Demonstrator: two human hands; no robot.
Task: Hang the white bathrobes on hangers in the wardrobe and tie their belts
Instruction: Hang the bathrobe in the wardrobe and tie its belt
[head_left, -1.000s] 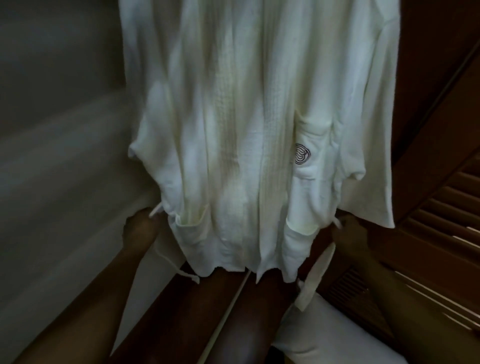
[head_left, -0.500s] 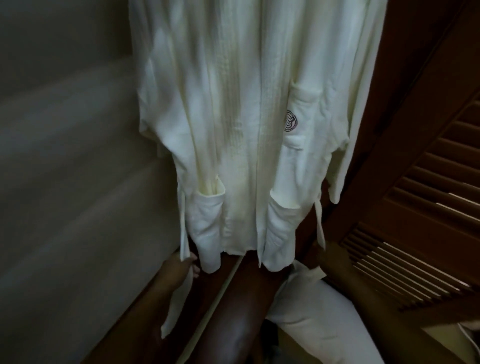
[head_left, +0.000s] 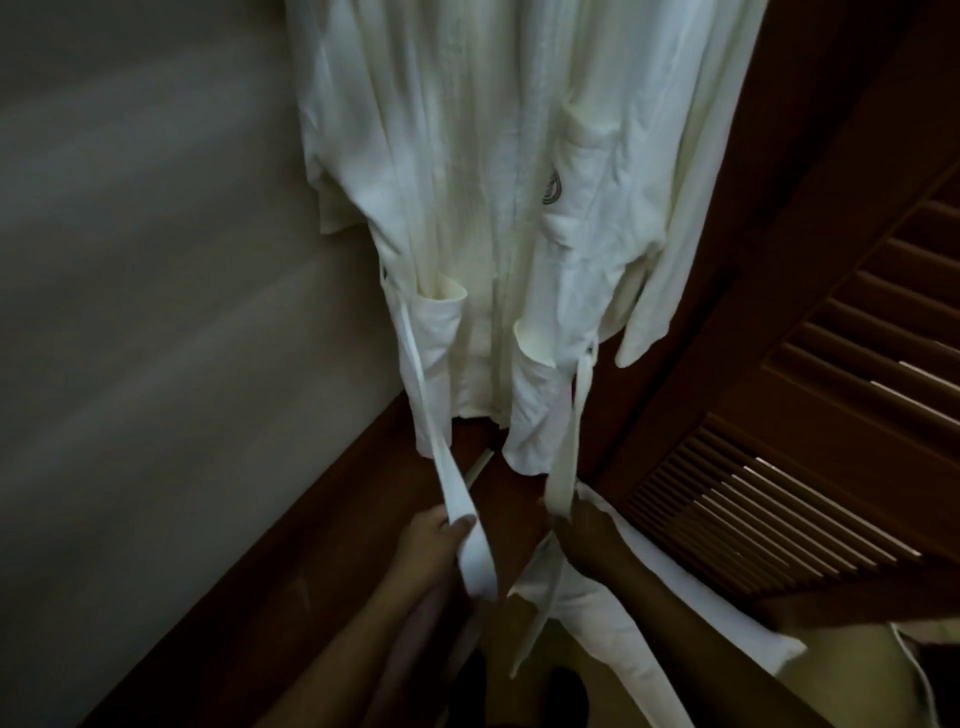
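A pale wall (head_left: 156, 322) is filling the left side of the view, and a dark wooden louvred door (head_left: 810, 457) is slanting down the right. Between them a white bathrobe (head_left: 467, 171) is hanging full length in the wardrobe, its front facing the camera and its top running out of frame, so whatever is carrying it is not showing. Its hem is ending above a dark wooden floor panel (head_left: 311, 571) at the foot of the wall. A folded white cloth (head_left: 576, 608) is lying low at the base of the door, partly under the right arm. The robe's two lower pockets are gaping slightly, and a small round emblem (head_left: 551, 188) is sitting on the chest pocket. The belt is hanging untied in two loose strips. The left belt end (head_left: 426, 415) is dropping along the robe's left edge into the left hand (head_left: 431, 538), which is pinching it between thumb and fingers just below the hem. The right belt end (head_left: 569, 447) is dropping from its loop into the right hand (head_left: 587, 535), whose fingers are curling around it. The two hands are level with each other and a little apart.
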